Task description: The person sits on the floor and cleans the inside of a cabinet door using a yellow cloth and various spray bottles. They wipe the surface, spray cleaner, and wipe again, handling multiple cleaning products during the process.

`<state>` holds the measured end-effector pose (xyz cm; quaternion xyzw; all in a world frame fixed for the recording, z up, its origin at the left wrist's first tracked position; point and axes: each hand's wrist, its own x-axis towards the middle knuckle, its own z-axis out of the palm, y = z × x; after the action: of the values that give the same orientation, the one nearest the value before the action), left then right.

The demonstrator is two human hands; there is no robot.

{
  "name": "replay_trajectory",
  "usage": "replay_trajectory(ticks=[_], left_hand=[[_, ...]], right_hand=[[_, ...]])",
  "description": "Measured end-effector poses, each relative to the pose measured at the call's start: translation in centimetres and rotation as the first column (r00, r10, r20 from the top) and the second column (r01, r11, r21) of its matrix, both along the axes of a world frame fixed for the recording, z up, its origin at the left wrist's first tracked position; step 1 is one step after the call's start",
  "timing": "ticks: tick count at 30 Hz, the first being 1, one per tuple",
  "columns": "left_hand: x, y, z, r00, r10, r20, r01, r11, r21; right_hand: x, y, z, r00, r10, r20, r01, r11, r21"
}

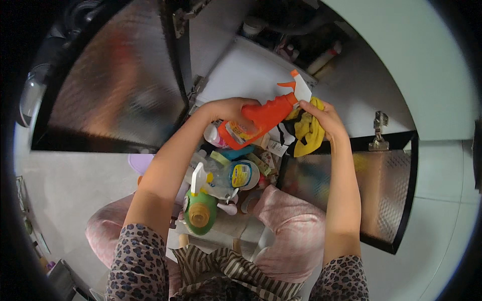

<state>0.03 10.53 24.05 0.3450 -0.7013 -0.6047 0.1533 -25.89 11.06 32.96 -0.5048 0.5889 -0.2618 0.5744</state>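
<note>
A red-orange spray bottle with a white and orange trigger head is tilted in front of me. My left hand grips its body from the left. In my right hand is a bunched yellow cloth with dark patches, and the thumb lies at the bottle's neck, below the trigger head. Part of the cloth is hidden behind the fingers. Under the bottle, a pink and white container shows in part.
Between my knees stand a clear spray bottle, a green bottle with a tan cap and several small packages. Ahead is a cabinet with a white floor. Its framed textured-glass doors hang open on both sides. Dark items stand at its back.
</note>
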Motion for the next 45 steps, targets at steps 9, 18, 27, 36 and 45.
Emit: replay_trajectory(ticks=[9, 18, 27, 36, 45], left_hand=[[-2.5, -7.3, -9.4, 0.998, -0.066, 0.006, 0.064, 0.982, 0.177], [-2.1, -10.4, -18.8, 0.608, 0.520, 0.600, -0.061, 0.784, -0.617], [-3.6, -7.8, -24.3, 0.329, 0.620, 0.713, 0.076, 0.735, -0.674], [-2.7, -8.8, -19.2, 0.311, 0.360, 0.880, 0.089, 0.910, -0.404], [-2.6, -9.1, -19.8, 0.317, 0.369, 0.874, 0.136, 0.894, -0.427]], right_hand=[[-1.2, -5.9, -5.7, 0.997, -0.062, -0.046, 0.068, 0.990, 0.124], [-8.1, -15.6, -10.3, 0.839, -0.433, -0.329, 0.302, 0.874, -0.380], [-14.6, -30.5, -10.6, 0.277, -0.827, -0.488, 0.255, 0.553, -0.793], [-13.0, -35.6, -13.9, -0.276, -0.422, -0.863, -0.383, 0.872, -0.304], [-12.0, -36.6, -15.7, -0.181, -0.410, -0.894, -0.258, 0.897, -0.359]])
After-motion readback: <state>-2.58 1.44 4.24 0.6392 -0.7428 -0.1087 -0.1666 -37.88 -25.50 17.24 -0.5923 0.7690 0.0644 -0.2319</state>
